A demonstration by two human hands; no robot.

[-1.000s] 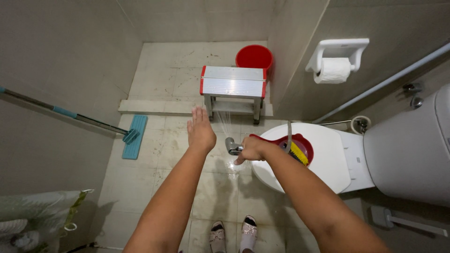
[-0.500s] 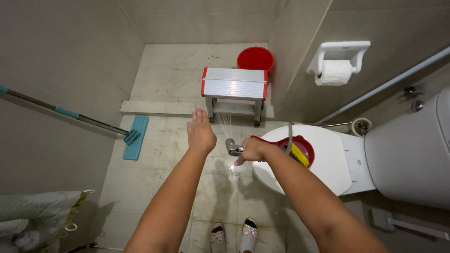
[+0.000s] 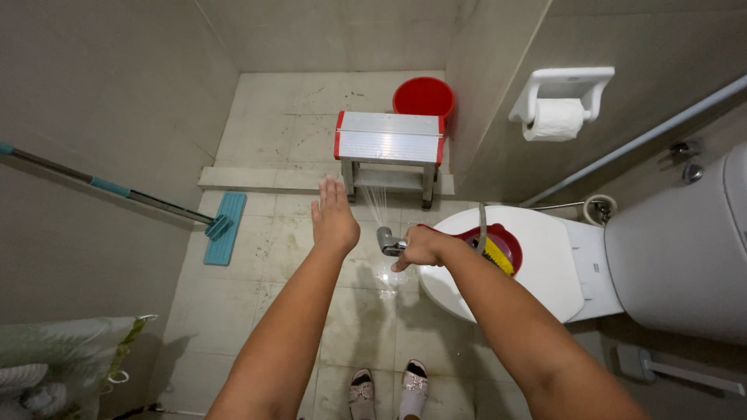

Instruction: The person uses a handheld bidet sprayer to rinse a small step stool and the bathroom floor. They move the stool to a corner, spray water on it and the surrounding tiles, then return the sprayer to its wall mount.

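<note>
Fingers of the right hand (image 3: 420, 247) clamp the sprayer (image 3: 389, 241); left hand (image 3: 334, 218) spread flat. Rigid, wet, likely slippery; best gripped at its handle.

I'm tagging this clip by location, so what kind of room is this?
A small tiled bathroom, most likely in a home. A white toilet with its lid shut stands at the right, a toilet-paper holder hangs on the wall, and the right hand holds a spray nozzle shooting water over the floor.
</note>
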